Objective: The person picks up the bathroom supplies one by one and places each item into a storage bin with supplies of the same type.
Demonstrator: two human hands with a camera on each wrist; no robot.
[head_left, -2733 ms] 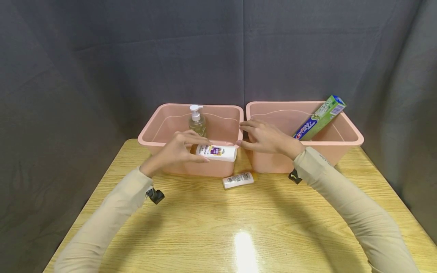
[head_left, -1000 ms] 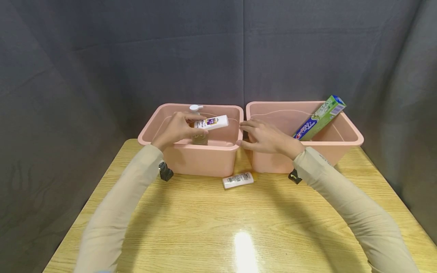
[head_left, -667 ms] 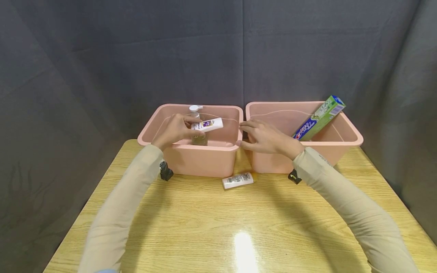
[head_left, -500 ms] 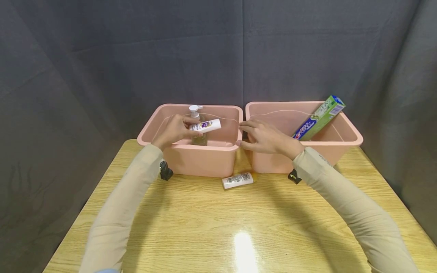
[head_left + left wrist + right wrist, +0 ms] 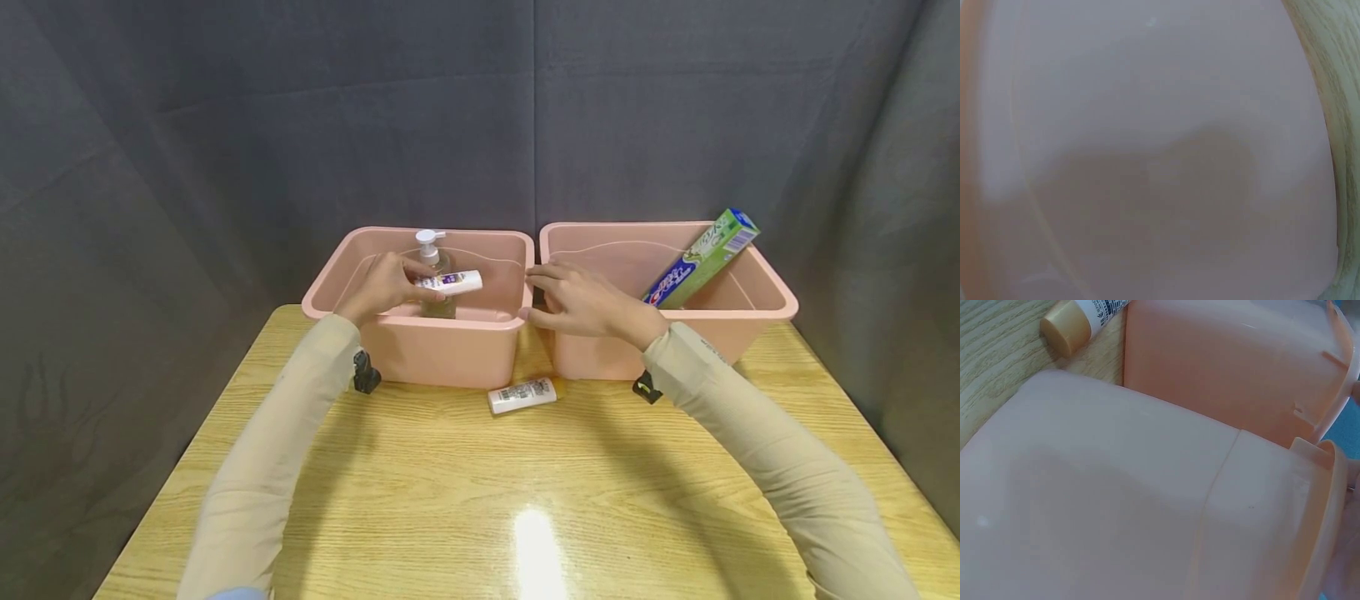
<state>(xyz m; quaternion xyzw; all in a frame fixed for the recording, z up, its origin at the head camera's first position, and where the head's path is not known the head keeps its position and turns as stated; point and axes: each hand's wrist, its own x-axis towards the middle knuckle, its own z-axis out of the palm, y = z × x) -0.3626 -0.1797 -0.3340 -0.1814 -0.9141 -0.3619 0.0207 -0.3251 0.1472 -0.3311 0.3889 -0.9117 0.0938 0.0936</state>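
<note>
A white bottle (image 5: 459, 283) with a purple label is pinched between the thumb and fingers of my left hand (image 5: 386, 287). It is tilted over the inside of the left pink bin (image 5: 427, 350), in front of a clear pump bottle (image 5: 429, 242) that it partly hides. My right hand (image 5: 577, 304) lies over the near left corner of the right pink bin (image 5: 615, 354), its fairly straight fingertips touching the left bin's right rim. In the left wrist view only a pink bin wall (image 5: 1147, 94) and some table show, without the hand.
A smaller white bottle (image 5: 522, 396) with a gold cap (image 5: 1066, 328) lies on the wooden table (image 5: 420, 475) before the bins. A green and blue toothpaste box (image 5: 705, 260) leans out of the right bin. A dark curtain (image 5: 450, 108) hangs behind.
From in front of the left bin, my left hand has carried the white bottle up and over its rim, then slightly lower inside. The right hand has stayed in place.
</note>
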